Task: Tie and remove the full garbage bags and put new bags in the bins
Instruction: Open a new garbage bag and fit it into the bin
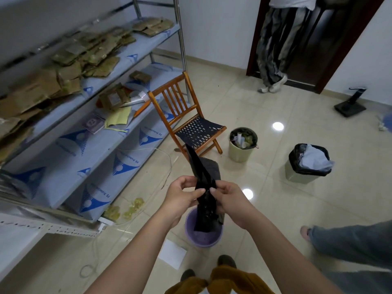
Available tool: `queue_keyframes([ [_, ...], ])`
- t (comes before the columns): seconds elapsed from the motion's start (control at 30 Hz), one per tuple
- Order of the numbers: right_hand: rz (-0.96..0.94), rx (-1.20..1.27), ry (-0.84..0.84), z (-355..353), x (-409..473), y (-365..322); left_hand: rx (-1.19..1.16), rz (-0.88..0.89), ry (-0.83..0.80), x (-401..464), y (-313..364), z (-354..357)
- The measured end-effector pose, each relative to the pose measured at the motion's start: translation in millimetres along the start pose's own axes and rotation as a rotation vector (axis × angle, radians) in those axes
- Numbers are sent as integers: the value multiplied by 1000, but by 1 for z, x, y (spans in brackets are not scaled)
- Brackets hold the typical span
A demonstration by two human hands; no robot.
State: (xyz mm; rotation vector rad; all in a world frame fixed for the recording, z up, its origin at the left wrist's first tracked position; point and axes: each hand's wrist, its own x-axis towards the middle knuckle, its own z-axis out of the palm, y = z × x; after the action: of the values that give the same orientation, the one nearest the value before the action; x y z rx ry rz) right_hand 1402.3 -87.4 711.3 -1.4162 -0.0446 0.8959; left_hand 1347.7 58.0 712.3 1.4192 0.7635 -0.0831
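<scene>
Your fingers (199, 190) are curled in on both sides: your left hand (182, 196) pinches the folded black plastic garbage bag (204, 200) between thumb and forefinger, and your right hand (230, 200) pinches the same bag just beside it, thumb tip pressed to the film. The bag hangs down from your grip into the round purple plastic bin (203, 234) directly under your hands, while a long pointed flap of it sticks up and away from you. Behind the flap a dark grey object stands on the floor; what it is you cannot tell. The floor (275, 209) is glossy beige tile with two bright lamp reflections. You can count three bins: the purple one, a round pale green bin (241, 145) filled with scraps beside the chair, and a square pale green bin (307, 164) lined with a black bag and stuffed with crumpled paper, well apart to your right. One small wooden folding chair (186, 115) with a dark woven seat stands near the metal shelving rack (84, 102) on your left, whose boards carry many brown packets. A white sheet of paper (172, 253) lies by your feet. Two other people show only as legs, one in the dark doorway (273, 43), one at the right edge.
</scene>
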Motion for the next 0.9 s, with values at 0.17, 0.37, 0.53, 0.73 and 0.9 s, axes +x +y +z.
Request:
queue_keyframes([
  [0.17,0,36,-88,-2,-1,-1,112,29,70,0,0,-7],
  [0.37,12,12,-4,-6,3,5,127,-20,30,-1,-1,-11],
  [0.53,47,12,213,-31,15,12,122,-57,213,5,-2,-30],
  [0.73,45,54,441,-66,30,16,257,-81,341,11,-8,-62],
  [0.9,10,158,446,-73,34,16,217,-118,320,11,-7,-61],
])
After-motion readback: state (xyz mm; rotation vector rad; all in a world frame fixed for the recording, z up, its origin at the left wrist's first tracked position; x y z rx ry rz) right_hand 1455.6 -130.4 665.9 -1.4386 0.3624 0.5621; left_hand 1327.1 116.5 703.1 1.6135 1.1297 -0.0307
